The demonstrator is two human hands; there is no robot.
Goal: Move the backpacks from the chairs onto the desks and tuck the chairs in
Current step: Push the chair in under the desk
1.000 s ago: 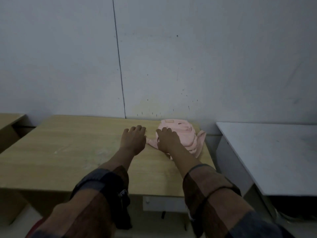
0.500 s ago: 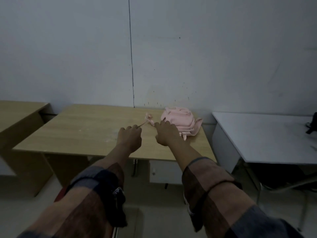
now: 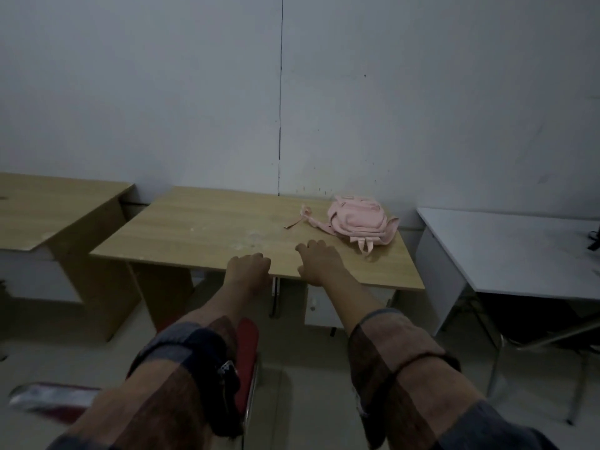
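A pink backpack (image 3: 357, 222) lies flat on the right rear part of the wooden desk (image 3: 207, 228), one strap trailing left. My left hand (image 3: 248, 271) hovers at the desk's front edge, fingers curled, holding nothing. My right hand (image 3: 319, 263) is over the front edge just short of the backpack, fingers loosely apart, not touching it. A red chair (image 3: 246, 358) stands below my left forearm, out in front of the desk and partly hidden by my sleeve.
A second wooden desk (image 3: 55, 206) stands to the left and a white desk (image 3: 506, 248) to the right, with dark metal chair legs (image 3: 506, 345) under it. A dark object (image 3: 595, 238) sits at the white desk's right edge. The wall runs behind all desks.
Both hands have let go of the backpack and pulled back to the desk's front edge. The view has backed away, bringing the red chair and the floor into sight.
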